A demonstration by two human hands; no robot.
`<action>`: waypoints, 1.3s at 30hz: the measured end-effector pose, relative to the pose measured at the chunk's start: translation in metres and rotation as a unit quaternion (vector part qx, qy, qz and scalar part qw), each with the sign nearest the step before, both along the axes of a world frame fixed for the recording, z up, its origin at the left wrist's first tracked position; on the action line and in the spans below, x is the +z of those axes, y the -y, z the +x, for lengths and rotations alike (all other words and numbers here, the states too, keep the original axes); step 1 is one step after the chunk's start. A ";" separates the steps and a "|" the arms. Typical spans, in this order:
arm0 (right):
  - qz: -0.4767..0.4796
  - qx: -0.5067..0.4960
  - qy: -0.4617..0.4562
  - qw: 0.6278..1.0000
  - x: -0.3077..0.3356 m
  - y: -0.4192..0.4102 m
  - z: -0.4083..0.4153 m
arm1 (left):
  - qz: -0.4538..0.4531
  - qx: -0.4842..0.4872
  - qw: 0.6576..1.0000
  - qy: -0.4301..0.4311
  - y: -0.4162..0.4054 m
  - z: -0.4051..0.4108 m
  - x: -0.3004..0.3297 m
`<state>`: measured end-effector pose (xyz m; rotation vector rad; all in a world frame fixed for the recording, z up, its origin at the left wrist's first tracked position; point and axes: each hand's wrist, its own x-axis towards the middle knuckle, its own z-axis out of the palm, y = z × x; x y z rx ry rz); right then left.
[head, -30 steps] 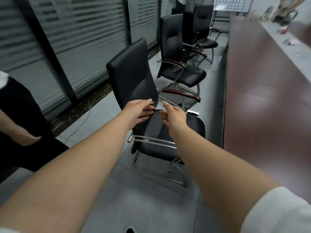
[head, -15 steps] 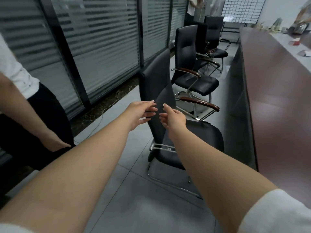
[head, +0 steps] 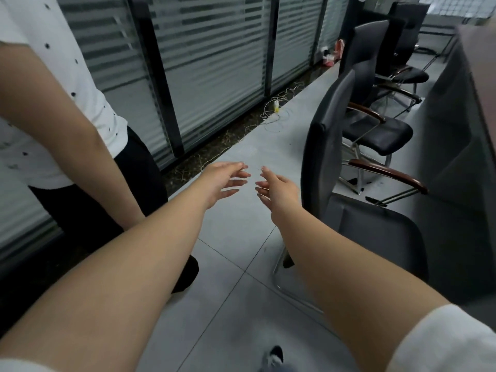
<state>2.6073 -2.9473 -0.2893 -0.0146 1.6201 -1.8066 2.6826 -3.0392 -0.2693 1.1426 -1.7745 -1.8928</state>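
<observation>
Chair (head: 326, 146) frame partly behind the right forearm (head: 335, 264).

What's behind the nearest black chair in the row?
A second black chair with wooden armrests, then another chair farther along the desk. The backrest of the nearest chair hides part of the second one's frame.

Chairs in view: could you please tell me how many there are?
3: the nearest chair at right, the second chair behind it, the third chair farthest back; more may be hidden.

Dim, cool light is falling evenly on the floor (head: 268, 140), the edges are bowing, and the blinds (head: 214, 63) are smearing with blur
</observation>
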 end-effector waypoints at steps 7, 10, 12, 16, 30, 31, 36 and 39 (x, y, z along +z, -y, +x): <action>-0.009 0.003 0.005 1.000 -0.016 0.093 -0.064 | 0.010 -0.013 1.000 0.006 0.080 -0.063 -0.014; -0.013 -0.002 0.015 1.000 -0.018 0.136 -0.104 | 0.014 0.000 1.000 0.008 0.122 -0.103 -0.016; -0.010 -0.012 0.021 1.000 -0.021 0.158 -0.124 | 0.016 0.002 1.000 0.014 0.143 -0.124 -0.017; -0.004 -0.021 0.022 1.000 -0.021 0.207 -0.166 | 0.022 0.000 1.000 0.013 0.187 -0.170 -0.014; 0.023 -0.154 0.001 0.988 -0.028 0.315 -0.299 | 0.044 -0.107 0.993 0.032 0.317 -0.340 -0.032; 0.028 -0.164 -0.009 0.986 -0.026 0.318 -0.313 | 0.044 -0.121 0.991 0.030 0.322 -0.356 -0.031; 0.054 -0.207 -0.028 0.976 -0.027 0.316 -0.366 | 0.059 -0.189 0.980 0.035 0.324 -0.411 -0.037; 0.055 -0.228 -0.032 0.972 -0.030 0.314 -0.393 | 0.057 -0.197 0.978 0.034 0.326 -0.437 -0.036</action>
